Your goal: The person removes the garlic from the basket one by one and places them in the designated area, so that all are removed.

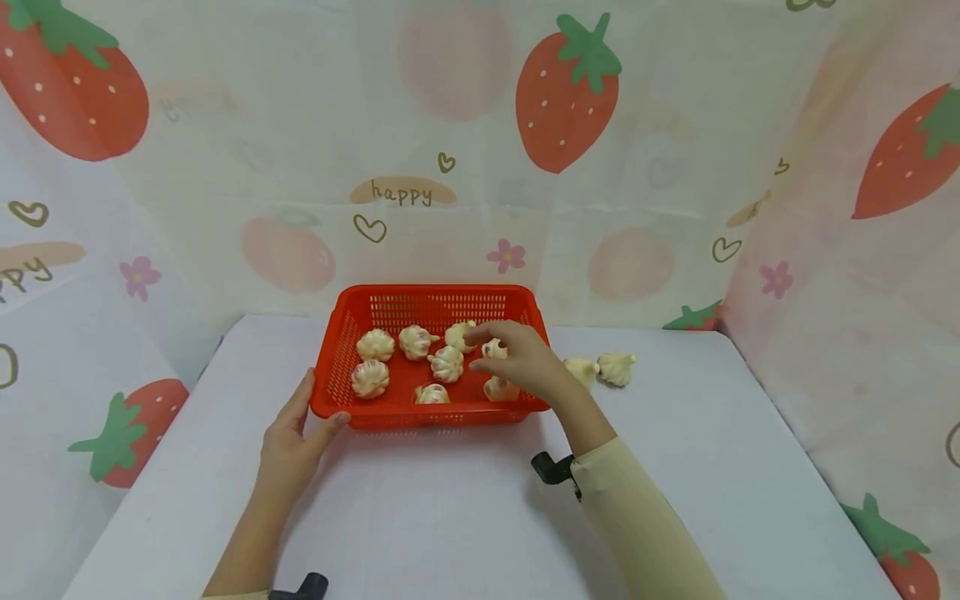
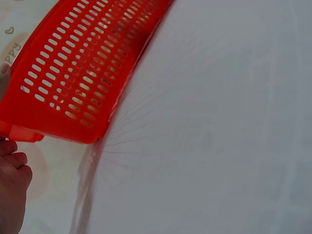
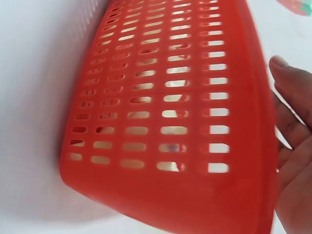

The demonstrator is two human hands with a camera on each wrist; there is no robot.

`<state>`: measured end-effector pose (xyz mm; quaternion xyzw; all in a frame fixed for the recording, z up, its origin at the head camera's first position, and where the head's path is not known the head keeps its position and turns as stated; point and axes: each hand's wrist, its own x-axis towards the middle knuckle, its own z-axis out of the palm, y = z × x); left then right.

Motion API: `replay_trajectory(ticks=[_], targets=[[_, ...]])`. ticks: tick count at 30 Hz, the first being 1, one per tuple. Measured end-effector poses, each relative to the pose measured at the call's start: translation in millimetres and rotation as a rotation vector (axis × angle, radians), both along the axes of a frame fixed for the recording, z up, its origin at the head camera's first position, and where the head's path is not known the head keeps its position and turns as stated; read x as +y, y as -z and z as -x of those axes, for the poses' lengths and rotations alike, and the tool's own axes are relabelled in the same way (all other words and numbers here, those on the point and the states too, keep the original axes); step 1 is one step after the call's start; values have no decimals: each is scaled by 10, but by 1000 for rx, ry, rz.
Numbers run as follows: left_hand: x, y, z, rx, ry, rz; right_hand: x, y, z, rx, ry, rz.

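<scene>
A red plastic basket (image 1: 442, 410) with slotted walls stands on the table, several garlic bulbs (image 1: 371, 379) lying inside. At its front left corner my left hand (image 1: 288, 446) holds the rim, with the thumb at the front and the fingers along the left side. The left wrist view shows that hand (image 2: 12, 185) partly, at the edge. My right hand (image 1: 521, 358) is over the basket's right part, thumb and fingers apart, above a garlic bulb (image 1: 495, 348). I see nothing gripped in it. In the right wrist view the basket wall (image 3: 161, 185) hides part of the right hand (image 3: 295, 146).
Two more garlic bulbs lie on the table right of the basket: one (image 1: 617, 368) in full view, the other (image 1: 582, 371) partly behind my right wrist. A white cloth covers the table (image 1: 420, 517). A strawberry-print curtain (image 1: 465, 242) hangs behind and at both sides.
</scene>
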<state>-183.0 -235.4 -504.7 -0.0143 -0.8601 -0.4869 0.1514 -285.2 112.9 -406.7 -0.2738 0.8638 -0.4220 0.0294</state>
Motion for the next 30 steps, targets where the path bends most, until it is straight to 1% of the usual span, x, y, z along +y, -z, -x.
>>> replay_trajectory(ticks=[2,6,14,24,30], targets=[[0,0,-3,-4,-1,0,-35,26,48,-33,-24,-25],[-5,4,-4,-14,-3,-5,-113,75,125,-68,-73,-84],[-10,-5,2,-8,-4,-10,-230,179,193,-172,-111,-170],[-23,6,12,-4,3,-8,-291,305,247,-226,-193,-206],[-13,-11,5,-11,-4,-3,-301,353,284,-229,-222,-265]])
